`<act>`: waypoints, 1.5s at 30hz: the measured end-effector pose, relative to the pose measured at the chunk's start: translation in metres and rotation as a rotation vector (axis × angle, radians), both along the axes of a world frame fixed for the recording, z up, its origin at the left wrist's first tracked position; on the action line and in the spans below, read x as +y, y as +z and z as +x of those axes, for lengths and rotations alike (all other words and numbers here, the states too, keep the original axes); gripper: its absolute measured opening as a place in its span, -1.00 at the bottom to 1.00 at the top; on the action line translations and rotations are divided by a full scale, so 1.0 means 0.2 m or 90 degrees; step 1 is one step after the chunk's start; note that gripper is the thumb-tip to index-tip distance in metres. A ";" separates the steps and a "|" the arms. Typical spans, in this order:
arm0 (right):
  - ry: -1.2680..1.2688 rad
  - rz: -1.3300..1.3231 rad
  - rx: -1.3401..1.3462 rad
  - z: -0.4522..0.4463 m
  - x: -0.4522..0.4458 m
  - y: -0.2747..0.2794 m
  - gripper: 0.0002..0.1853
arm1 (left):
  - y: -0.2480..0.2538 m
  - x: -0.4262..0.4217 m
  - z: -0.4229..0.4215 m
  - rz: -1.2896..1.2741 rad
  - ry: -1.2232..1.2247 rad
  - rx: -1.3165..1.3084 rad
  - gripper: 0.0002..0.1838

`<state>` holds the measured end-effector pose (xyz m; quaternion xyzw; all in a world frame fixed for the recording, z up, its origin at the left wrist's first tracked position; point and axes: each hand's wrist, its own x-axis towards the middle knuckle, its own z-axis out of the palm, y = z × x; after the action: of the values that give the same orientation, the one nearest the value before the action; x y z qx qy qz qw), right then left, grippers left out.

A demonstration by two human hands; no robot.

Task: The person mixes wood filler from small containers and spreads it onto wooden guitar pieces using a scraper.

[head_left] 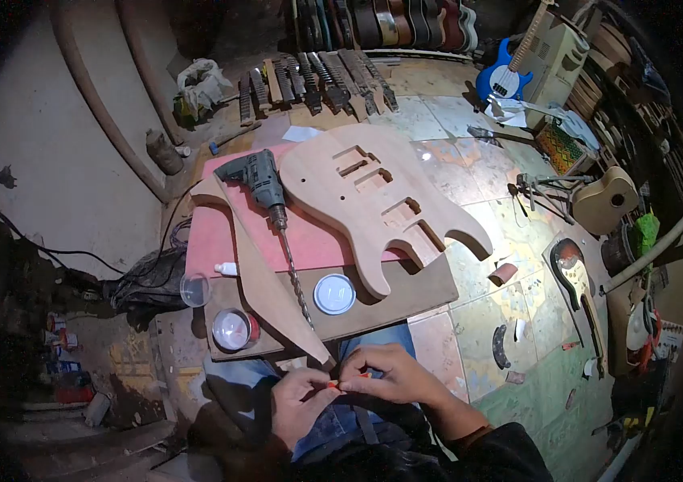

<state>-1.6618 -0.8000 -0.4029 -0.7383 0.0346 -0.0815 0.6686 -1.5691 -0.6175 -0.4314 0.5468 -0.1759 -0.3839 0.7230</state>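
Close together over the lap, my left hand (303,399) and my right hand (390,374) both pinch a small orange-red object (333,385) whose shape I cannot make out. Just beyond the fingers lies the pointed tip of a long pale wooden piece (265,281). A grey-green drill (258,178) with a long bit rests beside a bare wooden guitar body (378,185) with cut-out cavities. Nearer to me are a round white lid (334,294) and an open can (235,329) with white contents.
A pink sheet (309,237) covers part of the brown board (426,288). Several guitar necks (317,79) lie at the back. A blue guitar (505,80) stands back right, a sunburst guitar (572,273) at the right. A clear cup (194,290) and black cable are on the left.
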 end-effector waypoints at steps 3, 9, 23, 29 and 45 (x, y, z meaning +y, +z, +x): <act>0.042 -0.033 -0.006 0.01 0.00 0.00 -0.84 | -0.03 0.04 0.01 -0.001 -0.045 -0.015 -0.88; 0.069 0.009 -0.017 0.01 0.06 -0.06 -0.82 | -0.03 0.05 0.00 -0.018 -0.043 -0.071 -0.82; -0.031 0.068 -0.135 -0.11 0.07 -0.17 -0.84 | -0.07 0.05 -0.04 0.148 -0.183 -0.189 -0.75; -0.216 0.128 -0.141 -0.46 -0.11 -0.25 -0.80 | -0.14 -0.20 -0.28 0.118 -0.084 -0.388 -0.80; -0.719 0.065 0.960 -1.85 -0.17 -2.28 0.53 | -0.13 -0.71 -0.42 0.263 -0.165 -0.275 -0.78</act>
<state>-2.0320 -0.8349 -0.8589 -0.4402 0.8143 0.1073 0.3628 -1.6541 -0.7598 -0.4577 0.7239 -0.3117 -0.3751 0.4879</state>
